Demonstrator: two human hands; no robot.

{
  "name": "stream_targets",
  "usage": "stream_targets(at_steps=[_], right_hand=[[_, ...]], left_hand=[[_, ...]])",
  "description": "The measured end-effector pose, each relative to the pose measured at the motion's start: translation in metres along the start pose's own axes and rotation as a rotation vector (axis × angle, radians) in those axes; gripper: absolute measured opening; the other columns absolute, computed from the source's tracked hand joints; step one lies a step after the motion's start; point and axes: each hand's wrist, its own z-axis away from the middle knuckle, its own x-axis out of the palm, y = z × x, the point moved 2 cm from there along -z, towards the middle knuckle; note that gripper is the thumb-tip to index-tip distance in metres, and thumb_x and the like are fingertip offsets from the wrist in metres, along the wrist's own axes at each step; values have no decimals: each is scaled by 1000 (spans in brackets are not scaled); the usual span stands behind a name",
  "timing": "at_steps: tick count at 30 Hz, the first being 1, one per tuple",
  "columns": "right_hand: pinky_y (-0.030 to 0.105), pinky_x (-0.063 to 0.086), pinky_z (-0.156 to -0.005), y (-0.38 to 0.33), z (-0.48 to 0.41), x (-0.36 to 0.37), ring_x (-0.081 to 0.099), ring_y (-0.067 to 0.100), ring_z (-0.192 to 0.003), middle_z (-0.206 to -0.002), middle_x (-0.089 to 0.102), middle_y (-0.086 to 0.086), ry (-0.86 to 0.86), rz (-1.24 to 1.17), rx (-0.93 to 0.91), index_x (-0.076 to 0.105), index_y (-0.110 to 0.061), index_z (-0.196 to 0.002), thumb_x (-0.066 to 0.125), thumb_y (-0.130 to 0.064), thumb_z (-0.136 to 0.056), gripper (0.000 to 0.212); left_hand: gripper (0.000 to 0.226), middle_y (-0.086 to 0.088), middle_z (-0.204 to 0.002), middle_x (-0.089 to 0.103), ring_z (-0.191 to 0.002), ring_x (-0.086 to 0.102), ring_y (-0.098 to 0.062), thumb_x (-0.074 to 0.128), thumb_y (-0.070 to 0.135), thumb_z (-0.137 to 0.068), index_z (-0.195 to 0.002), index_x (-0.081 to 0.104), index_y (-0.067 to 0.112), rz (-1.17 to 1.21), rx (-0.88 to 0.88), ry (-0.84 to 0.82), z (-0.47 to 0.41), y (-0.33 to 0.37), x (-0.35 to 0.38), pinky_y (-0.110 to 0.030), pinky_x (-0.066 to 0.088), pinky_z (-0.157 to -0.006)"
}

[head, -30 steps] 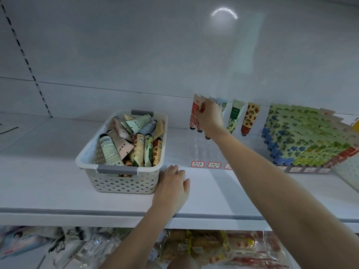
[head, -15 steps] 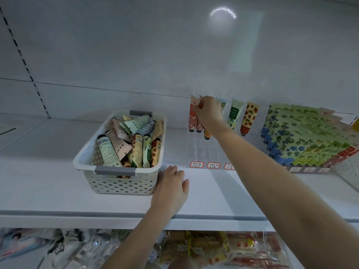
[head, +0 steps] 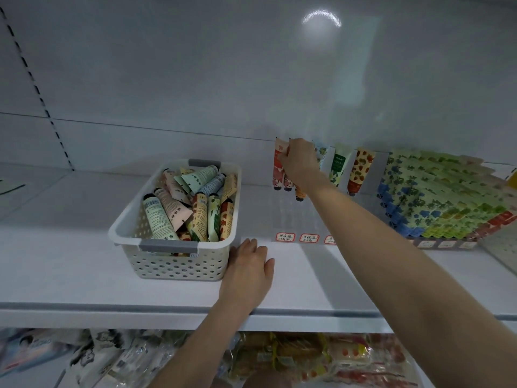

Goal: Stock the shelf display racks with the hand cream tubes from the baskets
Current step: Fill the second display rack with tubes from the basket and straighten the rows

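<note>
From the head view, the left hand (head: pixel 247 271) lies flat on the white shelf (head: pixel 70 261) with its fingers straight and apart and nothing in it. Its fingertips are right by the near right corner of a white basket (head: pixel 176 264), which stands just to the left of this hand. The basket holds a loose heap of hand cream tubes (head: pixel 195 208), some lying, some leaning on end.

The right hand (head: pixel 299 163) reaches far beyond the left hand, to the back of the shelf. Its fingers are curled and clamped on the upper part of an orange tube (head: pixel 300 191), whose lower end and dark cap show just under the wrist. This tube hangs a little lower than its neighbours. Touching the left side of this hand stand two red tubes (head: pixel 279 169). To its right stand a green tube (head: pixel 338 166) and a spotted tube (head: pixel 361 172), all cap down in the back row of a clear rack (head: pixel 296 219). The rack lies under the right forearm, with red-edged price labels (head: pixel 285 237) on its front edge, just beyond the left hand.

Further right of the right arm sits a full rack (head: pixel 436 200) of green and blue tubes. Below both arms, on the lower shelf, lie snack packets (head: pixel 279 359).
</note>
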Motion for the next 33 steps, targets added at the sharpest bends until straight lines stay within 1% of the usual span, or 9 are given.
stream_targets(at_steps=[4,8,11,15,21,24,27,29,33], right_hand=[[31,38,-69,3,2,2,48,23,-77,-95,63,22,2,-13,6,57,-5,-86,47,-13,-93,15],[29,39,-65,1,2,0,48,22,-76,-85,56,16,-5,-7,15,52,-8,-78,47,-13,-93,17],[23,35,-49,-1,1,-3,49,20,-65,-73,52,10,1,20,49,40,-11,-58,48,-8,-90,33],[21,29,-43,-3,3,-5,35,11,-47,-56,38,2,18,-20,57,35,-12,-55,50,-9,-88,36],[25,33,-45,-3,11,-10,40,14,-46,-55,45,5,10,-87,42,42,-8,-57,52,-13,-89,33],[30,43,-51,-4,15,-11,52,23,-54,-67,59,17,-26,-121,45,57,0,-71,53,-16,-89,24],[33,47,-51,-4,17,-13,58,27,-57,-73,63,21,-42,-161,48,60,5,-78,54,-16,-87,24],[32,46,-49,-5,18,-15,54,23,-53,-69,61,17,-50,-145,48,58,5,-75,54,-16,-87,24],[24,35,-47,-6,17,-17,44,15,-48,-57,48,5,-44,-118,61,42,-10,-59,57,-17,-85,30]], left_hand=[[26,-4,-108,51,-107,45,-18,37,30,-97,-96,53,10,18,2,3,0,0,-1,-28,34,-93],[26,-4,-107,52,-105,46,-18,37,30,-97,-96,54,10,30,3,13,-1,0,-1,-28,36,-91],[27,-5,-108,52,-105,46,-18,37,30,-97,-98,55,10,32,3,13,-1,0,-1,-28,36,-93],[26,-4,-104,51,-102,46,-18,38,30,-97,-95,54,9,44,5,21,-1,0,-1,-26,37,-88],[23,-3,-102,50,-100,46,-17,38,29,-96,-91,51,11,39,2,15,-1,1,-4,-28,38,-89],[21,-2,-101,49,-98,47,-17,37,31,-97,-87,46,15,38,-13,1,-1,2,-5,-29,40,-88],[19,-1,-99,48,-96,46,-17,36,31,-97,-83,38,17,32,-7,-4,-1,3,-6,-29,39,-88],[19,-1,-99,48,-96,46,-16,36,31,-97,-83,38,18,30,-1,-4,0,3,-5,-29,39,-89],[18,1,-97,47,-95,46,-14,37,32,-97,-85,39,19,37,12,9,0,2,-6,-28,39,-90]])
